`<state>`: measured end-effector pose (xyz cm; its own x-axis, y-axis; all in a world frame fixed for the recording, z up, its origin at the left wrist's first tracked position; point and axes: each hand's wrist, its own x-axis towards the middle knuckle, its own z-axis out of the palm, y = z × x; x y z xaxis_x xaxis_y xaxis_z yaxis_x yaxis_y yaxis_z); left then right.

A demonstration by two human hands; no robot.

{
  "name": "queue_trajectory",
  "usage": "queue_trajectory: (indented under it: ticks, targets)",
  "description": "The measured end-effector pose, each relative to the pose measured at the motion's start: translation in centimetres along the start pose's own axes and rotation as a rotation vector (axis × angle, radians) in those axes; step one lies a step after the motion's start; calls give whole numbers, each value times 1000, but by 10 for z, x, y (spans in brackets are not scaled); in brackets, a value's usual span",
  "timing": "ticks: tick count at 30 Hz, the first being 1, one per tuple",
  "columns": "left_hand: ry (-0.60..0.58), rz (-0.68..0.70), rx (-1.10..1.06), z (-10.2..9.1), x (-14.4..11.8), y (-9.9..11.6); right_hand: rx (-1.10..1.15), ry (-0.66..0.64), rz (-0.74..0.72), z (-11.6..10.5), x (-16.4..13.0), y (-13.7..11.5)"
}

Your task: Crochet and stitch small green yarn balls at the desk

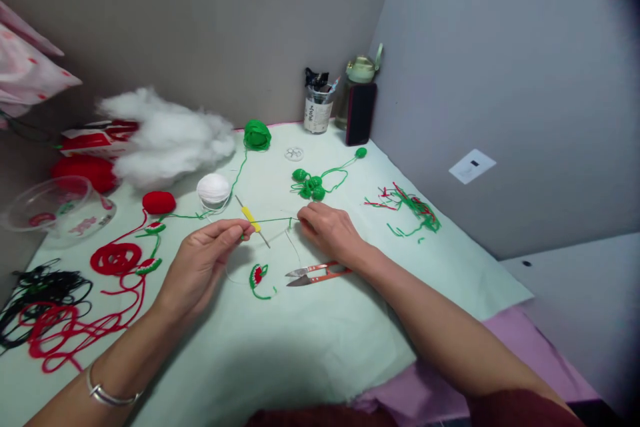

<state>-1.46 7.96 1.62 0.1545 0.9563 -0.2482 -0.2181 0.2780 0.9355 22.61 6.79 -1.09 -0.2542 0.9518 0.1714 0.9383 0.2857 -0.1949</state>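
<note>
1. Yarn, a green strand (pixel 273 220), ran taut above the pale green cloth (pixel 320 347); I saw the left hand (pixel 203 263) pinching one end and the right hand (pixel 330 232), fingers bunched narrow, gripping near the other.
2. Beside the left fingertips, a yellow-handled tool (pixel 249 215) slanted across the strand; I could not tell whether it was held.
3. Some work looked done to me: one red-and-green piece (pixel 257 275) lay near orange-handled snips (pixel 300 281), similar pieces (pixel 149 267) lay leftward, and green balls (pixel 314 185) sat beyond the right hand.
4. The strand in hand looked unfinished; how much remained, I couldn't judge.
5. White stuffing (pixel 175 140), a red yarn ball (pixel 159 202) and thread scraps (pixel 423 210) shared the surface.
6. Grey walls (pixel 260 27) met behind a bottle (pixel 363 69) and phone (pixel 361 115).
</note>
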Motion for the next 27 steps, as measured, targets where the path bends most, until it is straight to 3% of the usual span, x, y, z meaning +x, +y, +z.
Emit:
queue_trajectory:
  ticks: [6, 10, 13, 16, 20, 22, 24, 27]
  targets:
    - [-8, 123, -44, -10, 2, 29, 48, 34, 127, -5, 0, 8]
    - [-110, 239, 78, 5, 3, 56, 132, 48, 152, -5, -1, 8]
    - [-285, 274, 171, 40, 6, 71, 230, 44, 57, -2, -4, 0]
    - [-490, 351, 212, 97, 13, 79, 269, 31, -50, 2, -7, -13]
    - [-763, 472, 323, 183, 27, 80, 242, -56, 3, 1, -5, -23]
    - [-868, 531, 449, 216, 37, 78, 249, -88, 34, -2, -4, -21]
    - [-838, 652, 642, 232, 46, 77, 285, -55, 54, -6, -4, -15]
    - [-689, 800, 798, 220, 51, 80, 339, 41, 91, -12, -5, -6]
